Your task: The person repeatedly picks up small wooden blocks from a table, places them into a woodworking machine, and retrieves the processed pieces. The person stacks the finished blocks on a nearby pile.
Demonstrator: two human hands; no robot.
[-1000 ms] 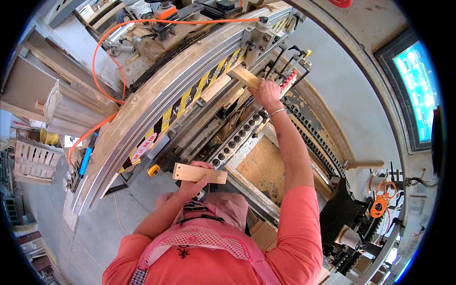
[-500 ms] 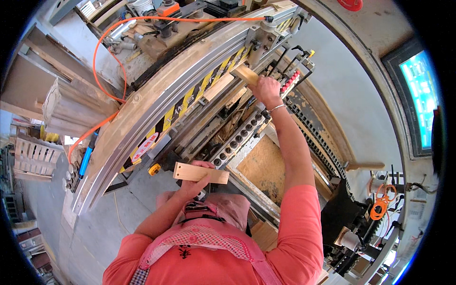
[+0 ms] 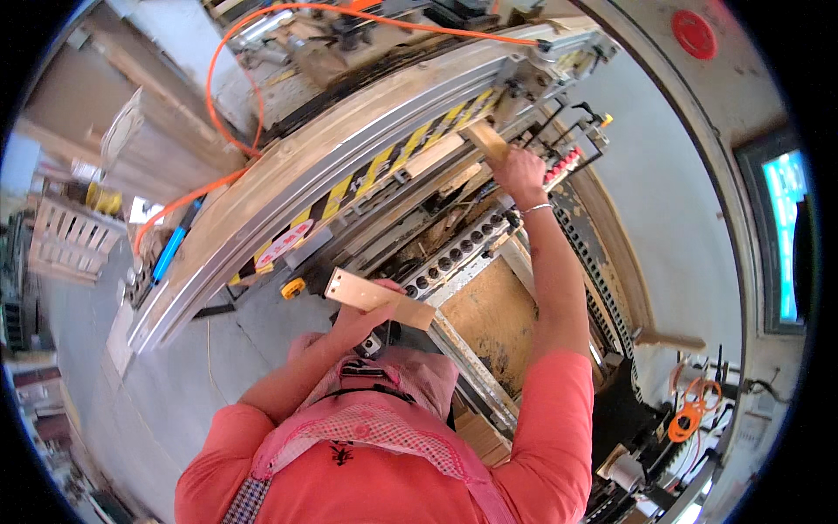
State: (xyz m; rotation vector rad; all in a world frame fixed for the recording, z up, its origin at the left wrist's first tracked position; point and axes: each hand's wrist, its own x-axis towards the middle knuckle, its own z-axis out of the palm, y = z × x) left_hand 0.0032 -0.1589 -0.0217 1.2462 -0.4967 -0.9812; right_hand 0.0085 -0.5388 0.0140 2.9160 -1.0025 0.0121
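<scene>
Close to my body, my left hand (image 3: 356,325) is closed around a flat wooden board (image 3: 367,295) with small drilled holes at its left end. Its fingers wrap over the far edge while the thumb side lies across the face. My right arm reaches far out over the machine, and my right hand (image 3: 522,175) grips the near end of a second wooden piece (image 3: 485,138). That piece's far end lies by the metal clamp fittings; whether it touches them I cannot tell. Left of it, another wooden strip (image 3: 435,155) rests along the rail with yellow-black striped tape (image 3: 358,180).
A row of black round sockets (image 3: 456,254) runs between my arms. Beyond the curved metal rail (image 3: 349,131) lies an orange hose (image 3: 212,83). A screen (image 3: 784,231) and red button (image 3: 694,35) are at the right. A yellow tape measure (image 3: 293,288) is near my left hand.
The view has shifted, so the machine appears farther right. The board in my left hand is tilted more, its right end lower. My right hand keeps its grip on the second piece.
</scene>
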